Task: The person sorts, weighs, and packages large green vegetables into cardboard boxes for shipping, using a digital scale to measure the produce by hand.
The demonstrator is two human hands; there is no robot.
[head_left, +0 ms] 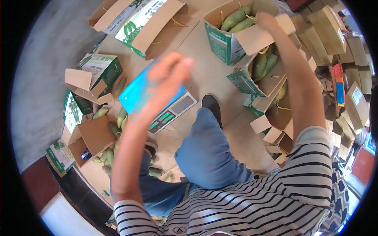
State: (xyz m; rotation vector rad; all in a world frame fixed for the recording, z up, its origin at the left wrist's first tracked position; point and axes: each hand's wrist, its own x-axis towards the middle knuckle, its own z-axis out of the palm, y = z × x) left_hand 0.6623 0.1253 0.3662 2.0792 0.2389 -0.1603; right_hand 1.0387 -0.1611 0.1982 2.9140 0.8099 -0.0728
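My left hand (171, 69), smeared by motion, is over the blue pan (136, 88) of a digital scale (173, 113) with lit green displays; its finger pose is blurred. At the far right my right hand (268, 23) is bent down with its fingers closed at the upper edge of a cardboard box flap (260, 39). That flap belongs to an open green and white carton (220, 45). Long green radishes (236, 19) with yellowish stems lie in the carton, just left of my right fingers.
Nearer me on the right stands another open carton holding radishes (264, 65). Opened cartons (96, 72) and loose radishes (110, 155) line the left. An open box (157, 27) lies beyond the scale. Flattened cardboard (327, 29) is stacked far right. My shoe (212, 108) is beside the scale.
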